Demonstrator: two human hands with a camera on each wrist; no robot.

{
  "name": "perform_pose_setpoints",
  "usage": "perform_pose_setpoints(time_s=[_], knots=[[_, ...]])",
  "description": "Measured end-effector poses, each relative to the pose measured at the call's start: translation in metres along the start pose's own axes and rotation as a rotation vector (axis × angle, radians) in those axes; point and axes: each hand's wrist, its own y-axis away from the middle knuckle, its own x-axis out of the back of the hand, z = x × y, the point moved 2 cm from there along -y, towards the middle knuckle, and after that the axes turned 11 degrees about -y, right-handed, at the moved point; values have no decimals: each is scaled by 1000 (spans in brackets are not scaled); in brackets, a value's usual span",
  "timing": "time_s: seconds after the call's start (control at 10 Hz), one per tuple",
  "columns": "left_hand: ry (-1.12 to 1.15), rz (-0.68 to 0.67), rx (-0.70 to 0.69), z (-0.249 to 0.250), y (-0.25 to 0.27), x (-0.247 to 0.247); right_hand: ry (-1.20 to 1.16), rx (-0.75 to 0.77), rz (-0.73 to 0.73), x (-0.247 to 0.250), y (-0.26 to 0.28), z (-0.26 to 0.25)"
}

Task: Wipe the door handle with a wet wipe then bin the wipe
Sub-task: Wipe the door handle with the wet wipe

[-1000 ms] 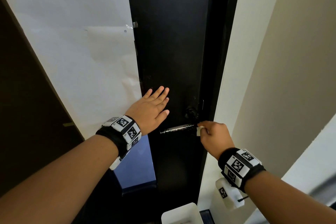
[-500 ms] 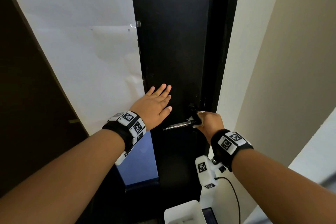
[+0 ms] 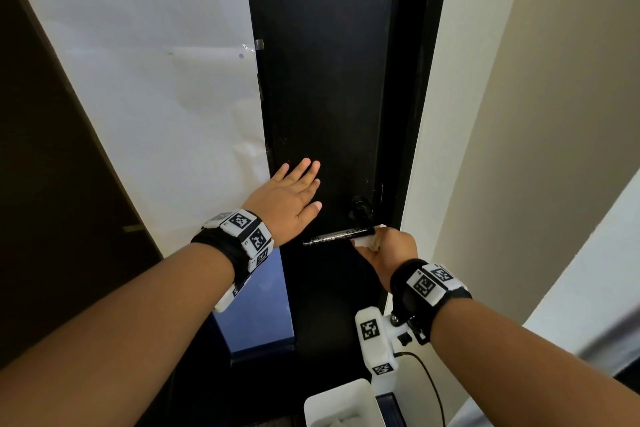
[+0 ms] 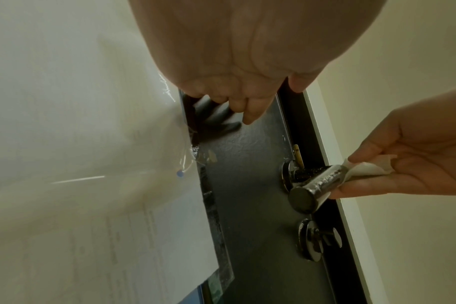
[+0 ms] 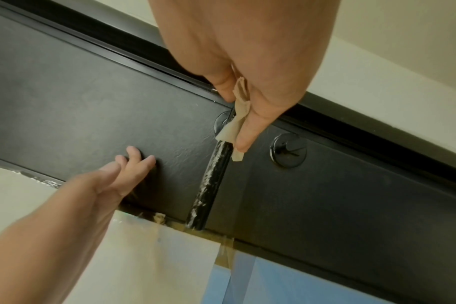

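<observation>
A dark lever door handle (image 3: 332, 237) (image 4: 315, 185) (image 5: 211, 183) sticks out of the black door (image 3: 329, 80), streaked with wet marks. My right hand (image 3: 384, 253) (image 4: 414, 164) (image 5: 242, 115) wraps a white wet wipe (image 3: 363, 239) (image 4: 369, 167) (image 5: 234, 123) round the handle's inner end, near the rosette. My left hand (image 3: 291, 201) (image 5: 122, 168) presses flat on the door left of the handle, fingers straight. A white bin (image 3: 341, 404) stands on the floor below the handle.
A thumb-turn lock (image 4: 317, 238) (image 5: 289, 150) sits beside the handle. White paper (image 3: 156, 97) is taped over the door's left part, with a blue panel (image 3: 256, 305) under it. The door frame (image 3: 419, 114) and a beige wall (image 3: 536, 114) are on the right.
My right hand has turned over and wrapped the wipe round the handle near its base, its wrist dropping lower. The left hand stays flat on the door.
</observation>
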Motion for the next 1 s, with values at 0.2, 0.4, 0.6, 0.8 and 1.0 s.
perform_pose_setpoints(time_s=[0.2, 0.4, 0.6, 0.8, 1.0], knots=[[127, -31, -24, -3, 8, -2, -130, -37, -34, -15, 18, 12], [302, 25, 17, -12, 32, -7, -148, -98, -68, -40, 32, 32], [315, 6, 43, -22, 53, -13, -297, -187, 78, -60, 38, 48], [319, 3, 45, -27, 64, -22, -256, -206, 89, -72, 44, 60], [312, 25, 15, -27, 67, -25, -222, -163, 23, -81, 49, 57]])
